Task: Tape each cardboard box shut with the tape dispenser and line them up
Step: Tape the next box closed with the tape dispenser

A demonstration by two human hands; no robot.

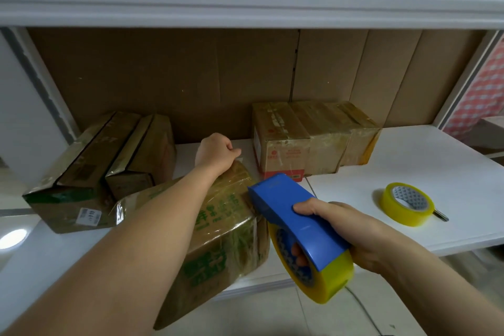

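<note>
A cardboard box with green print [218,232] lies in front of me, wrapped in clear tape, its near end hanging over the table's edge. My left hand [215,151] rests on the box's far top edge with its fingers curled over it. My right hand [346,229] grips a blue tape dispenser [294,221] loaded with a yellow tape roll, its front end against the right side of the box.
Two dark taped boxes [103,169] lie at the left of the white table [422,161]. A row of taped boxes [311,136] stands at the back. A spare yellow tape roll [407,203] lies at the right. Cardboard sheets [191,76] line the back.
</note>
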